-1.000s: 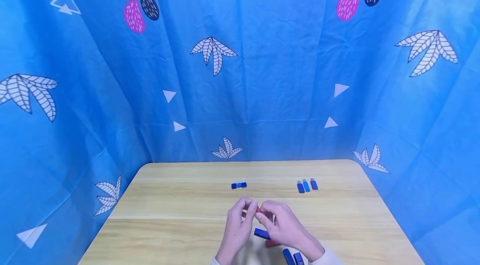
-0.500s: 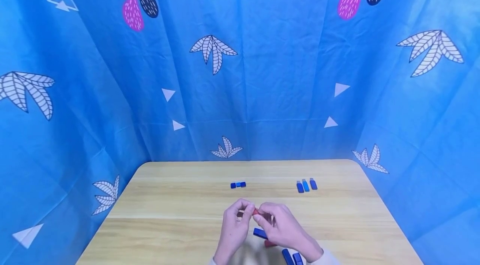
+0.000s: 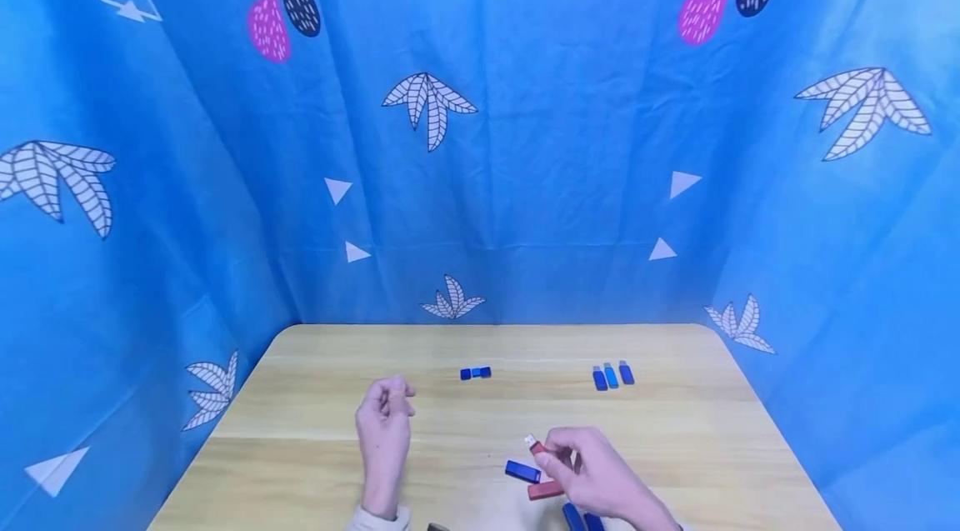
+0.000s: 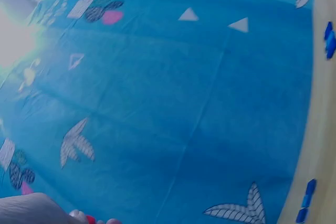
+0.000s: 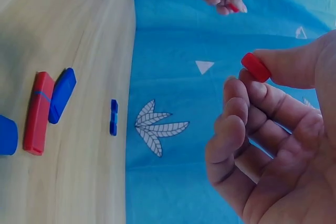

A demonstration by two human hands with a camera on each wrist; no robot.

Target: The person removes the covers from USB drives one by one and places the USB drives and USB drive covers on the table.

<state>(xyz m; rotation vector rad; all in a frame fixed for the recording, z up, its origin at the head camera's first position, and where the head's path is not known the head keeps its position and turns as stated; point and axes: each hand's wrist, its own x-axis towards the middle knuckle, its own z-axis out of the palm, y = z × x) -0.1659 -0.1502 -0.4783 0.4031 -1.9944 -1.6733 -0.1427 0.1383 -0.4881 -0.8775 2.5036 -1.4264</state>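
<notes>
Pinched between thumb and fingers of my right hand (image 3: 592, 468) is a red USB stick (image 3: 537, 447), its bare metal plug pointing up and away. The right wrist view shows the stick's red end (image 5: 255, 67) at the thumb tip. My left hand (image 3: 384, 427) is raised over the left-middle of the table and pinches a small red cap (image 5: 232, 7), best seen in the right wrist view. Below the right hand lie a capped blue USB stick (image 3: 522, 471) and a red USB stick (image 3: 545, 490), close together.
Three blue caps (image 3: 476, 373) sit in a row at the table's far middle. Three uncapped blue USB sticks (image 3: 612, 375) lie side by side at the far right. Two more blue sticks (image 3: 573, 517) are near the front. A patterned blue curtain (image 3: 555, 181) encloses the table (image 3: 300, 464).
The hands were together on the red USB stick; now they are apart. The left hand has moved left with the cap, and the right hand, slightly lower, keeps the stick, its plug now exposed.
</notes>
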